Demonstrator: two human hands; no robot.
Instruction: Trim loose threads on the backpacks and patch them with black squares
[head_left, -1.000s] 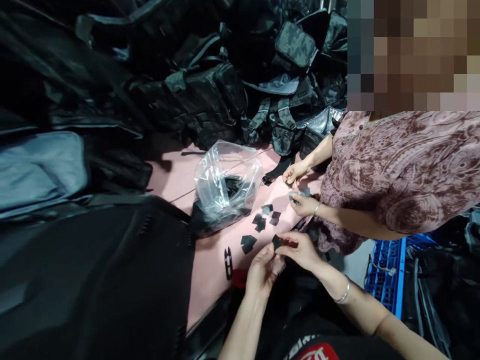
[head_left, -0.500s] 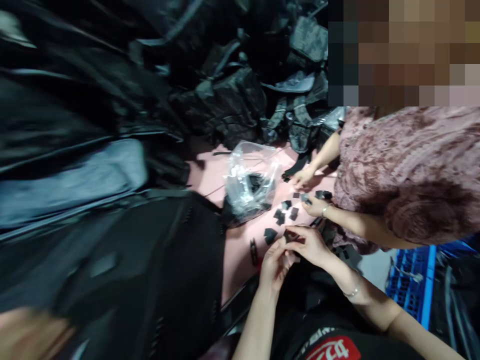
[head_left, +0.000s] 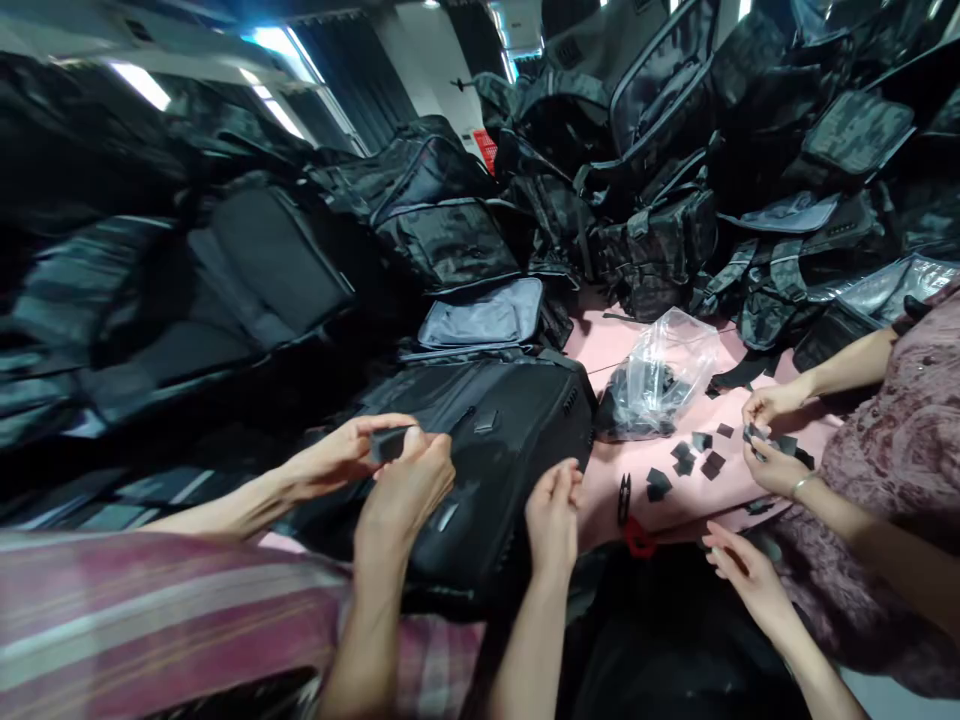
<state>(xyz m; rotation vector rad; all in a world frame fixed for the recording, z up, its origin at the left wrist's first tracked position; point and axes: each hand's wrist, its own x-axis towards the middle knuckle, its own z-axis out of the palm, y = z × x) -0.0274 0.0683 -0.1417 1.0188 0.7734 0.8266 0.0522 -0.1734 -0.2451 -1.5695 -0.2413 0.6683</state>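
My left hand is raised beside the black backpack, its fingers curled together; whatever they may hold is hidden. Lower right, my right hand hangs apart from it with fingers stretched and nothing visible in them. Between and beyond my hands, small dark fabric squares lie scattered on a pink cloth. Black thread snips rest near my left hand, with a red object just below them.
At left, a co-worker's hands hold a dark square piece over the backpack. Another co-worker's hands handle small pieces at right. A clear plastic bag stands on the cloth. Camouflage backpacks are piled behind.
The view has swung left and up, showing the left co-worker. My hands, together at a small dark piece before, are now apart. The right co-worker's hands have come together.
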